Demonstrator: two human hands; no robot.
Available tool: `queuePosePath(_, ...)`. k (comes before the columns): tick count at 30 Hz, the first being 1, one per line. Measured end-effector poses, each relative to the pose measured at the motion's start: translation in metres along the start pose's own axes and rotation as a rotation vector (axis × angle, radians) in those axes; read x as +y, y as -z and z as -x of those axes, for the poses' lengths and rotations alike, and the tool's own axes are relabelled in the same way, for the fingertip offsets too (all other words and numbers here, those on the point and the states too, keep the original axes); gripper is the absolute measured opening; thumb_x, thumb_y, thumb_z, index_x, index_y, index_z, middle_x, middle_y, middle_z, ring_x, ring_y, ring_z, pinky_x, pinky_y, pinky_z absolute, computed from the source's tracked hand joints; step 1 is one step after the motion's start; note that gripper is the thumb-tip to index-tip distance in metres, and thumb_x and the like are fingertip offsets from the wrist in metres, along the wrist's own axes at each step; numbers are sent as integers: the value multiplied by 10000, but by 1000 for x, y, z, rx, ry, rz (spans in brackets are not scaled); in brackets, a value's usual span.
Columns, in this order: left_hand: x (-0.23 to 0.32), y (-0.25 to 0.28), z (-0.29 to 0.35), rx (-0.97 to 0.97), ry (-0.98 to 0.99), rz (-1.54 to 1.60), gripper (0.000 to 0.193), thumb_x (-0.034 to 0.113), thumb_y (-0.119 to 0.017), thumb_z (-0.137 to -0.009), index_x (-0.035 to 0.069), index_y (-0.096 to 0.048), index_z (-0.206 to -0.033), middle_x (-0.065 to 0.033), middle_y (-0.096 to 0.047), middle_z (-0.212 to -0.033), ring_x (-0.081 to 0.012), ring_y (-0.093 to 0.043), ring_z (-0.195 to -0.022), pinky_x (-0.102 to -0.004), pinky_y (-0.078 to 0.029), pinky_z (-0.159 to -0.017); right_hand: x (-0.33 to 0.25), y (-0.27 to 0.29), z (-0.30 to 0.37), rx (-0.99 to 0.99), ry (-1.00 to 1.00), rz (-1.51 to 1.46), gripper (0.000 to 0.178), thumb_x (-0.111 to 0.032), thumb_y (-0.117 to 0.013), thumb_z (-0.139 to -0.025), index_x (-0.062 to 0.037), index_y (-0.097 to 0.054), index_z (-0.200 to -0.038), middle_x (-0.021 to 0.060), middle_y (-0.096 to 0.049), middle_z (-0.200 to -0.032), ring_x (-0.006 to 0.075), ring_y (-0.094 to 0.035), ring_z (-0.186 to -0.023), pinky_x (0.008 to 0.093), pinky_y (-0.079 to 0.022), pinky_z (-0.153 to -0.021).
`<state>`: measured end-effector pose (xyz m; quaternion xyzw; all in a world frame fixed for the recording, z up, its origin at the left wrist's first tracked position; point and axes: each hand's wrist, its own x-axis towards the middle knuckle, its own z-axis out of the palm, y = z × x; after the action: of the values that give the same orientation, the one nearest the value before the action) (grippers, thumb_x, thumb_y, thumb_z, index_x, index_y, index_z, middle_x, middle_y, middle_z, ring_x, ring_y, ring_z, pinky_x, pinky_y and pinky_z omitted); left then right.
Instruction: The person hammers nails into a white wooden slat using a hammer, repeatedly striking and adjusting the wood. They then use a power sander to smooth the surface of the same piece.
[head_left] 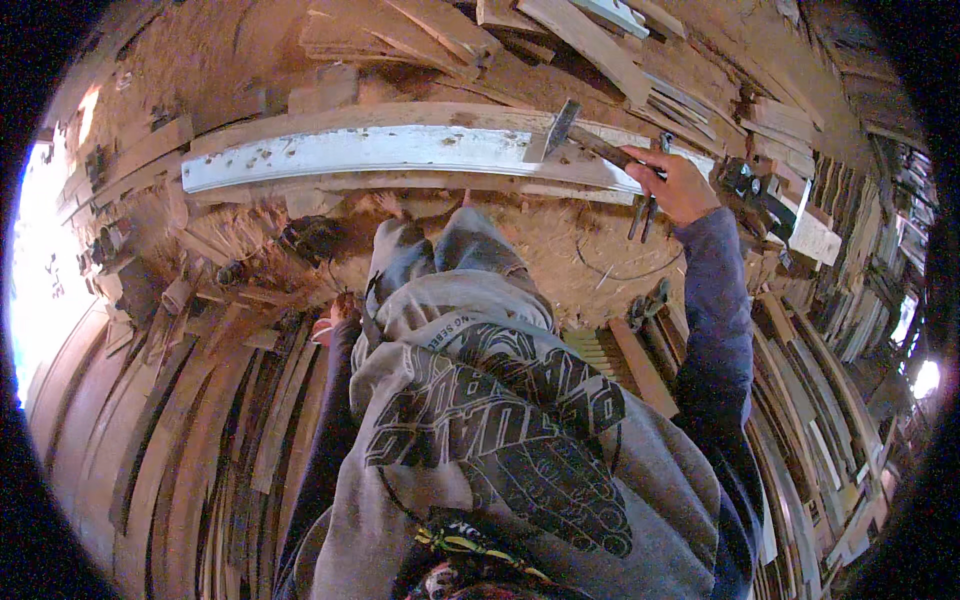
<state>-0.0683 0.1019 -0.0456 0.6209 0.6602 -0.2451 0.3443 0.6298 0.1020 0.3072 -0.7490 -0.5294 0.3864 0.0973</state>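
My right hand [680, 185] is raised at the right and grips the wooden handle of a hammer [556, 131], whose metal head rests over a long white-painted plank [380, 155]. A pair of pliers [645, 212] hangs down from the same hand. My left hand [335, 315] is low beside my left hip, mostly hidden behind my grey sweatshirt; what its fingers do is unclear. The plank lies across in front of my bare feet [390, 203] on sawdust-covered ground.
Stacks of rough wooden boards [480, 35] lie beyond the plank. More planks [200, 420] run along the left. Shelved timber [830, 380] fills the right side. A dark tool [750, 190] sits right of the plank, a wire loop [620, 270] on the sawdust.
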Motion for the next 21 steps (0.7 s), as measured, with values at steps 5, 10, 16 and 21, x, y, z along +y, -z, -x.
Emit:
queuePosePath(5, -15, -14, -6, -39, -23, -194, 339, 276, -521, -886, 103, -627, -1158, -144, -610, -1191, -334, -621, -1016, -431, -498, -863, -40, -40, -27, 83, 25, 30, 459, -434, -543, -949, -92, -620, -1245, 213, -662, -1113, 343, -634, -1040, 385, -467, -917)
queuePosePath(10, -17, -9, -19, 5, -78, -240, 337, 220, -545, -869, 107, -615, -1179, -136, -590, -1237, -329, -612, -1040, -436, -498, -873, -39, -46, -23, 95, -15, 21, 455, -422, -560, -945, -76, -622, -1234, 204, -668, -1101, 322, -646, -990, 370, -476, -890)
queuePosePath(16, 20, 75, -3, 223, -166, 511, 222, 196, -602, -902, 58, -610, -1076, -127, -618, -983, -245, -610, -892, -373, -502, -778, -8, -23, 18, 138, -87, -61, 429, -383, -595, -943, -70, -626, -1234, 154, -704, -880, 183, -640, -701, 342, -507, -722)
queuePosePath(21, 155, 168, 50, 244, -130, 1016, 206, 207, -560, -972, 37, -608, -1078, -58, -601, -843, -171, -593, -737, -299, -501, -648, -38, -75, -26, 175, 16, -68, 432, -395, -585, -944, -73, -625, -1230, 168, -701, -899, 227, -663, -712, 360, -517, -715)
